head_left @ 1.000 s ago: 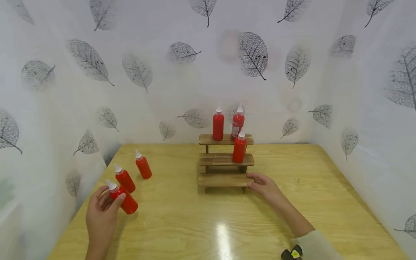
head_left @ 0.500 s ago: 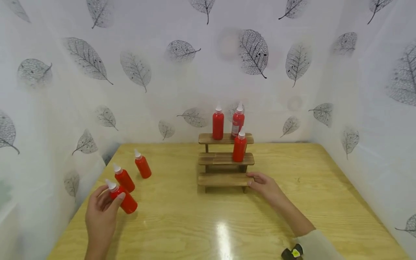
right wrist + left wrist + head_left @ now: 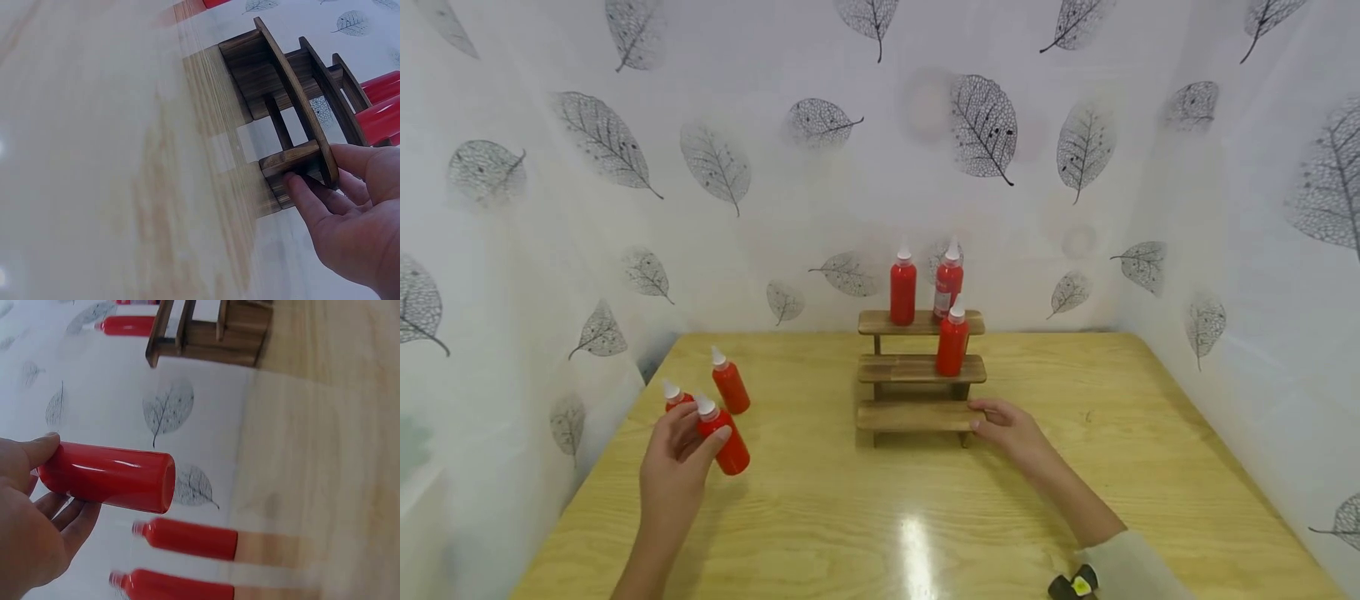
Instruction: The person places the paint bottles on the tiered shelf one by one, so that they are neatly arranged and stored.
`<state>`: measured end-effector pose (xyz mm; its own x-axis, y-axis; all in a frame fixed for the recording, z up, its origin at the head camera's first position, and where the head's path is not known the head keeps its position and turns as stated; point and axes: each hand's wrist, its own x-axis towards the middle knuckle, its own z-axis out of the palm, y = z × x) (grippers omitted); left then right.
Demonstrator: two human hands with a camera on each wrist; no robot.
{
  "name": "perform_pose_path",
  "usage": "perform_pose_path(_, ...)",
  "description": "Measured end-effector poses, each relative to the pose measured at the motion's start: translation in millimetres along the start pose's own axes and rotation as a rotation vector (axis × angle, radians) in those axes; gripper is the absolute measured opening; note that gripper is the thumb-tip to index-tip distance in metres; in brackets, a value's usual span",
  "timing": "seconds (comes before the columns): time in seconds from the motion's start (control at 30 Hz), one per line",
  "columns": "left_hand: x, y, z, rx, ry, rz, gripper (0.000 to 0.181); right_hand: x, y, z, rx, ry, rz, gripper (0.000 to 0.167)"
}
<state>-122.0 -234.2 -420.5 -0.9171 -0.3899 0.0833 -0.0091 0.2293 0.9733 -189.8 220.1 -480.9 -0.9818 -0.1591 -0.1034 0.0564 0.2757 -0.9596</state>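
Observation:
My left hand [image 3: 673,475] grips a red squeeze bottle [image 3: 727,446] with a white pointed cap, thumb on one side and fingers on the other. In the left wrist view the bottle [image 3: 112,475] is held clear of the table, its base facing away from the palm. My right hand [image 3: 1018,437] pinches the right end of the lowest tier of a three-step wooden stand [image 3: 917,415]; in the right wrist view the thumb and fingers hold that board's end [image 3: 312,153]. Two red bottles stand on the top tier, and one red bottle [image 3: 952,347] on the middle tier's right.
Two more red bottles stand at the table's left, one [image 3: 731,385] behind the held bottle and another [image 3: 677,398] partly hidden by my left hand. The wooden table [image 3: 820,500] ends against a leaf-patterned curtain [image 3: 835,200]. A dark wristband [image 3: 1072,583] circles my right sleeve.
My left hand has lifted the bottle and carried it right and farther back, now in front of the neighbouring bottle. The right hand stays on the stand.

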Motion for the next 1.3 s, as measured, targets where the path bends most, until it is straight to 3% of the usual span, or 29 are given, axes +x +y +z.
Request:
perform_pose_path(0.23,2.2,19.5,25.5,-0.001,-0.171,0.082,0.058,2.9,0.7,0.2,0.015,0.0,-0.011,0.048)
perform_pose_path(0.53,9.7,34.0,66.6,0.005,-0.317,0.173,0.052,-2.1,6.6,-2.4,-0.009,0.009,-0.003,0.05)
perform_pose_path(1.07,25.3,49.8,127.2,-0.104,-0.355,0.404,0.045,3.2,9.7,-3.6,0.059,-0.042,-0.021,0.052)
perform_pose_path(1.3,27.3,55.8,150.8,-0.11,-0.382,0.422,0.044,2.8,8.9,-4.1,0.074,-0.038,-0.013,0.051)
